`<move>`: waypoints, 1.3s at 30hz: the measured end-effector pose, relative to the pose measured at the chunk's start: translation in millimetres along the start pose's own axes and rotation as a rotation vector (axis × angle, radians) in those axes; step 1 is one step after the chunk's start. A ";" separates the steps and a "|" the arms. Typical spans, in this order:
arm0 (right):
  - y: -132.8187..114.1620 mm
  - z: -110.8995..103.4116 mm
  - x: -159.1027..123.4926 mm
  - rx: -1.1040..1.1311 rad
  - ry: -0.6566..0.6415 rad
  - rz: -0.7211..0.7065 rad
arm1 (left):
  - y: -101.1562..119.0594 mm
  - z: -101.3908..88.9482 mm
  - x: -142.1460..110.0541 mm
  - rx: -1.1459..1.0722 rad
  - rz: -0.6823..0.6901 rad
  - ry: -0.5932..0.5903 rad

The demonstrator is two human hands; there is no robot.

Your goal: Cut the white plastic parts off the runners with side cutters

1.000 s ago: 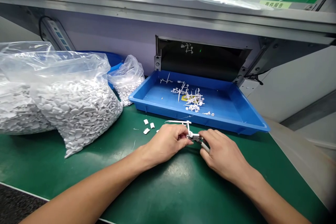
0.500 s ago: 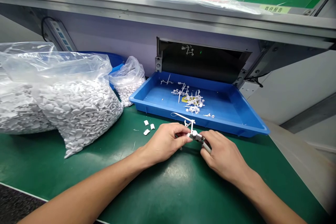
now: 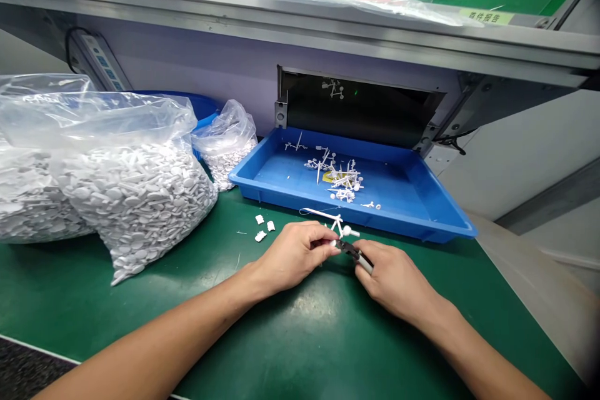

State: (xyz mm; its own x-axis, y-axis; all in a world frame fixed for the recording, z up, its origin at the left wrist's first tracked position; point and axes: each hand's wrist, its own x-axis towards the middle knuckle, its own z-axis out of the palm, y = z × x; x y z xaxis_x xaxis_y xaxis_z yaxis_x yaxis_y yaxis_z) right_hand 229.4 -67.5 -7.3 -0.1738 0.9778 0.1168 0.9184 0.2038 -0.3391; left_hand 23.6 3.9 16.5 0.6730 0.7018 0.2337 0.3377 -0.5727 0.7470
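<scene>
My left hand (image 3: 300, 254) pinches a white plastic sprue (image 3: 338, 222) between thumb and fingertips. The sprue has thin branching runners, a long tapered stem pointing left and a round disc at its right. Wrapped around the grey handles of a pair of side cutters (image 3: 357, 255) is my right hand (image 3: 394, 275). The cutters' dark jaws lie against the sprue beside my left fingertips; whether they are closed on a runner I cannot tell. Three small white plastic pieces (image 3: 260, 235) lie on the green table (image 3: 290, 337) to the left of my left hand.
Behind my hands sits a blue tray (image 3: 412, 200) with several white sprues (image 3: 344, 181) in it. Clear bags of small white parts (image 3: 140, 200) stand at the left. A dark conveyor opening (image 3: 356, 112) is above the tray, below a metal-edged shelf (image 3: 281, 19).
The sprue has turned in my left fingers, its long stem now lying flatter. The cutters' jaws have shifted slightly left, closer to my left fingertips.
</scene>
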 end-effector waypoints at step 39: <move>23.5 3.7 17.4 0.422 0.417 -0.070 | 41.1 -99.9 53.5 0.669 0.166 -0.159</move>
State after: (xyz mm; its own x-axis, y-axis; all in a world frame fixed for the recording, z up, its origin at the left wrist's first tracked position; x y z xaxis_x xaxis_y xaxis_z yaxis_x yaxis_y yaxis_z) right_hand 246.7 -45.5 -16.7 0.0038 0.8773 0.4799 0.6742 0.3522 -0.6491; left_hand 7.7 60.3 121.9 0.8216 0.5412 0.1792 0.5197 -0.8402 0.1548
